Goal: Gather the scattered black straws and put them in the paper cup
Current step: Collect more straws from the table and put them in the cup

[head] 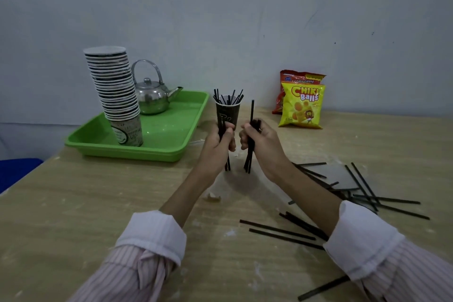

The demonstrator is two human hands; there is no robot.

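A dark paper cup stands upright at the middle of the table with several black straws sticking out of it. Just in front of it, my left hand is closed around a small bunch of black straws held upright. My right hand grips another upright bunch of straws, one of which pokes well above the fist. Several loose black straws lie scattered on the table to the right, and more loose straws lie under my right forearm.
A green tray at the back left holds a tall stack of paper cups and a steel kettle. Two snack bags lean on the wall at the back right. A grey card lies under some straws.
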